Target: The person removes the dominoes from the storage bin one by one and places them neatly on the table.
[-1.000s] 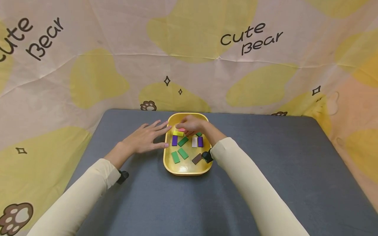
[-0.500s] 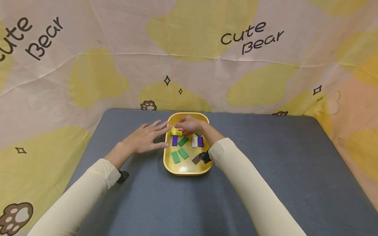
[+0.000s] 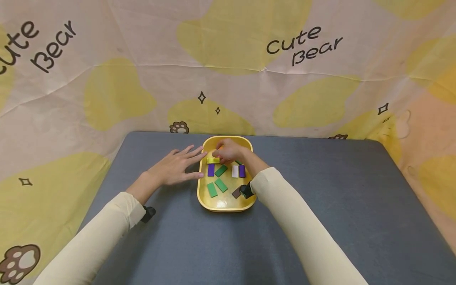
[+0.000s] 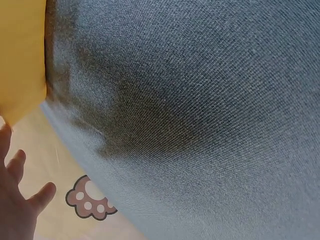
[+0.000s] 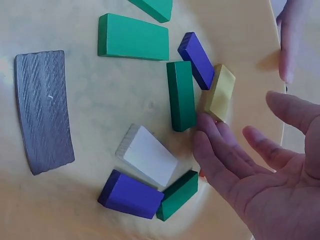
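Note:
My left hand lies with spread fingers at the left rim of a yellow tray, fingertips at the edge. Inside the tray's far end is my right hand, its fingers loosely bent in the right wrist view. Its fingertips are beside a yellow block, which lies crosswise near the far left wall. A purple block and a dark green block lie close by. A sliver of something red peeks out behind the right fingers; the rest is hidden.
In the tray also lie a white block, another purple block, two lighter green blocks and a dark brown block. A further green block sits near the right hand. The grey table meets a printed cloth behind.
The yellow block has shifted slightly left and straightened. A pink block seen beside the right fingers is now covered by that hand. The left hand stays in place.

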Demonstrator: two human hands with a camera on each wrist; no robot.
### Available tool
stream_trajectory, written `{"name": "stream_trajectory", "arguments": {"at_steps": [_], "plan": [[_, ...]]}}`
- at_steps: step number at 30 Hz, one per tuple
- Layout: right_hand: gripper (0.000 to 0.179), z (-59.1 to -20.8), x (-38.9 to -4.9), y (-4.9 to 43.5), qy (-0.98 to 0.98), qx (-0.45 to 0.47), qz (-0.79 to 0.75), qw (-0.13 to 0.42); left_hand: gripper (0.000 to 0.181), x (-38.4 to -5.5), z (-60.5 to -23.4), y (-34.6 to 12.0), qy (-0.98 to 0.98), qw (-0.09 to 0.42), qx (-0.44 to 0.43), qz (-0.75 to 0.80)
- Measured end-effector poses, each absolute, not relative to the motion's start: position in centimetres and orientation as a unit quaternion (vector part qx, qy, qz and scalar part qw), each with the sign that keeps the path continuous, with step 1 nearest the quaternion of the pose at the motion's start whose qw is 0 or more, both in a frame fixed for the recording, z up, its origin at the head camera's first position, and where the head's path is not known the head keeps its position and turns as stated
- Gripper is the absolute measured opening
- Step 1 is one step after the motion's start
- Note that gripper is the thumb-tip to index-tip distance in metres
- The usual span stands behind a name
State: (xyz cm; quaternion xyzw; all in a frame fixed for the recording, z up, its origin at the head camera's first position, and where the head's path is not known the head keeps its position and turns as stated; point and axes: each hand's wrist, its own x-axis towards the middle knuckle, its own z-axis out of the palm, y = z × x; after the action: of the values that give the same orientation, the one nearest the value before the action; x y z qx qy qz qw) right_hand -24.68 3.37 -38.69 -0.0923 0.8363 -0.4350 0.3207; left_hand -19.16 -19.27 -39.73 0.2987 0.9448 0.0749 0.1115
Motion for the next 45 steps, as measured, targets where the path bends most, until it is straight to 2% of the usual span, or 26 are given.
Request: {"name": "stream_trajectory", "arguments": {"at_steps": [9, 21, 33, 45], "plan": [[0.044, -39.1, -24.6, 3.0, 0.854, -0.091, -0.413, 0.302, 0.08, -19.2, -39.8, -19.4, 0.945, 0.114, 0.298, 0.076], [0.039, -39.7, -24.7, 2.6, 0.894, -0.09, -0.385, 0.212, 0.081, -19.4, -40.0, -19.6, 0.943, 0.109, 0.304, 0.073], [0.044, -39.2, -25.0, 2.9, 0.869, -0.082, -0.434, 0.223, 0.081, -19.5, -39.9, -19.4, 0.942, 0.107, 0.309, 0.071], [0.04, -36.4, -25.5, 6.6, 0.833, -0.087, -0.498, 0.226, 0.081, -19.5, -40.1, -19.3, 0.943, 0.105, 0.31, 0.065]]}}
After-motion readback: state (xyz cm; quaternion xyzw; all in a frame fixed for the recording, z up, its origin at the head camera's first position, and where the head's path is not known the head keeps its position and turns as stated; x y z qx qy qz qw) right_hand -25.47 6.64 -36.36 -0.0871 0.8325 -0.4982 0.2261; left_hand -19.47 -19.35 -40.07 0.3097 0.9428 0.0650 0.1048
